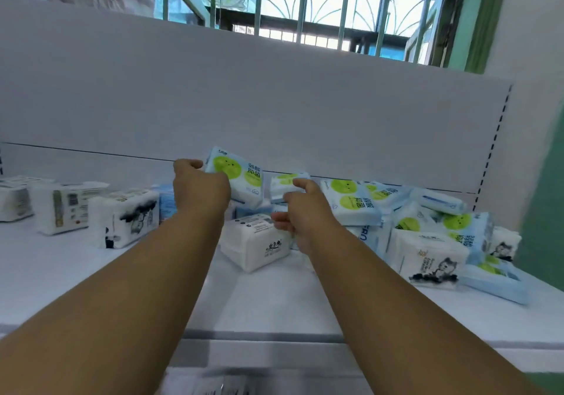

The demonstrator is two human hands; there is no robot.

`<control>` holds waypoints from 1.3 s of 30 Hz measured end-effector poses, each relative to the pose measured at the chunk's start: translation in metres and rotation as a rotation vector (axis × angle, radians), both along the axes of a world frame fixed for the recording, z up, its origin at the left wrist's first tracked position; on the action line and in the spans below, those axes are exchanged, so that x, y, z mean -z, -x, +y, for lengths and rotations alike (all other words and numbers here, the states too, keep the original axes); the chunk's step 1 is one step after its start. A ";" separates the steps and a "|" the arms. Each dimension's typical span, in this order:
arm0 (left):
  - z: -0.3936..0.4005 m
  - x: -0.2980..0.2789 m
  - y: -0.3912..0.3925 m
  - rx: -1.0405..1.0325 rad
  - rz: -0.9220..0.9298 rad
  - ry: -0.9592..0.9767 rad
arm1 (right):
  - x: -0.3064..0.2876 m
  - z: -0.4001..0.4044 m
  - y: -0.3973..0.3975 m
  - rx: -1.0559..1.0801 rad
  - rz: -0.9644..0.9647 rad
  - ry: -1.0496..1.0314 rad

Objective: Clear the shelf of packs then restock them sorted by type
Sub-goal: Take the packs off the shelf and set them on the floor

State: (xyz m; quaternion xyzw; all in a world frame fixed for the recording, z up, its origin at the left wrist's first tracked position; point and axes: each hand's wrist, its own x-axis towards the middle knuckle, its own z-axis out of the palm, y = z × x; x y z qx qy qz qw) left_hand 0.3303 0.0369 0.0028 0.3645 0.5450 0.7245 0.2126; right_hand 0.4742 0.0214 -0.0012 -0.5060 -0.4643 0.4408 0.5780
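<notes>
My left hand (200, 185) grips a light-blue pack with green circles (241, 178) and holds it lifted and tilted above the pile at the shelf's middle. My right hand (300, 208) reaches over the pile with fingers spread and loosely curved; it holds nothing, its fingertips near a small green-and-blue pack (283, 182) and its thumb by a white tissue pack with black lettering (259, 246). More blue-green packs (351, 202) and white packs printed with a cartoon cat (433, 260) lie jumbled to the right. Three white tissue packs (125, 216) stand in a row at the left.
The white shelf (91, 272) has a tall white back panel (274, 104) and a front lip near my forearms. A perforated upright (494, 150) bounds it on the right. Behind are a barred window and a green wall. A blurred lower shelf shows at the bottom.
</notes>
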 end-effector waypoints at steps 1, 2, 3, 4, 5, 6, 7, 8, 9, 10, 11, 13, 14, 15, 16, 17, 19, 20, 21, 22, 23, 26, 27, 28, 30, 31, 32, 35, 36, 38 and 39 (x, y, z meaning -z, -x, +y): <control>0.002 0.001 0.001 -0.011 -0.031 0.006 | -0.001 0.007 0.003 -0.031 0.043 0.037; 0.004 0.003 0.001 -0.011 -0.055 0.020 | -0.003 0.013 0.005 -0.051 0.064 0.057; 0.005 0.006 0.000 -0.007 -0.079 0.034 | -0.005 0.019 0.006 -0.064 0.079 0.067; 0.006 0.008 -0.002 0.000 -0.101 0.045 | -0.007 0.024 0.007 -0.068 0.097 0.076; 0.006 0.010 -0.004 0.007 -0.116 0.050 | -0.009 0.028 0.008 -0.062 0.121 0.091; 0.007 0.011 -0.005 0.016 -0.128 0.051 | -0.012 0.032 0.008 -0.046 0.143 0.112; 0.007 0.012 -0.005 0.027 -0.141 0.051 | -0.014 0.035 0.008 -0.019 0.157 0.130; 0.006 0.012 -0.005 0.036 -0.151 0.052 | -0.014 0.035 0.009 0.013 0.157 0.140; 0.005 0.012 -0.005 0.041 -0.156 0.049 | -0.014 0.035 0.010 0.040 0.145 0.134; 0.003 0.012 -0.004 0.044 -0.162 0.039 | -0.012 0.032 0.012 0.060 0.127 0.108; 0.000 0.012 -0.003 0.044 -0.169 0.025 | -0.010 0.029 0.014 0.074 0.113 0.069; -0.007 0.009 0.000 0.046 -0.200 -0.013 | -0.009 0.016 0.018 0.113 0.111 -0.045; -0.011 0.008 0.003 0.051 -0.231 -0.032 | -0.009 0.008 0.021 0.151 0.115 -0.116; -0.017 0.006 0.007 0.058 -0.267 -0.052 | -0.010 -0.002 0.024 0.194 0.123 -0.187; -0.022 0.005 0.013 0.068 -0.303 -0.079 | -0.011 -0.013 0.027 0.227 0.144 -0.239; -0.028 0.004 0.020 0.076 -0.328 -0.114 | -0.012 -0.024 0.032 0.247 0.178 -0.277; -0.041 0.004 0.038 0.078 -0.362 -0.179 | -0.012 -0.044 0.045 0.252 0.248 -0.317; -0.047 0.006 0.049 0.089 -0.403 -0.199 | -0.010 -0.053 0.054 0.242 0.290 -0.323; -0.055 0.010 0.059 0.124 -0.466 -0.214 | -0.007 -0.061 0.064 0.226 0.341 -0.323; -0.062 0.014 0.069 0.179 -0.536 -0.223 | -0.001 -0.069 0.075 0.204 0.392 -0.322; -0.071 0.017 0.079 0.234 -0.594 -0.219 | 0.004 -0.076 0.088 0.182 0.430 -0.320; -0.110 0.032 0.110 0.315 -0.710 -0.197 | 0.025 -0.102 0.126 0.145 0.469 -0.272; -0.126 0.037 0.120 0.310 -0.722 -0.205 | 0.031 -0.111 0.139 0.126 0.477 -0.262; -0.143 0.042 0.130 0.287 -0.722 -0.217 | 0.036 -0.120 0.153 0.094 0.493 -0.257; -0.178 0.053 0.154 0.206 -0.686 -0.235 | 0.042 -0.141 0.183 0.004 0.555 -0.231; -0.197 0.059 0.165 0.155 -0.665 -0.242 | 0.045 -0.153 0.197 -0.056 0.575 -0.218; -0.218 0.065 0.177 0.099 -0.651 -0.254 | 0.050 -0.166 0.211 -0.129 0.596 -0.203; -0.291 0.081 0.212 -0.092 -0.654 -0.301 | 0.071 -0.212 0.248 -0.352 0.597 -0.134; -0.318 0.088 0.223 -0.157 -0.658 -0.313 | 0.080 -0.228 0.258 -0.422 0.577 -0.106; -0.375 0.106 0.240 -0.289 -0.644 -0.307 | 0.098 -0.264 0.279 -0.558 0.563 -0.041; -0.404 0.117 0.248 -0.354 -0.624 -0.282 | 0.108 -0.284 0.290 -0.617 0.551 0.003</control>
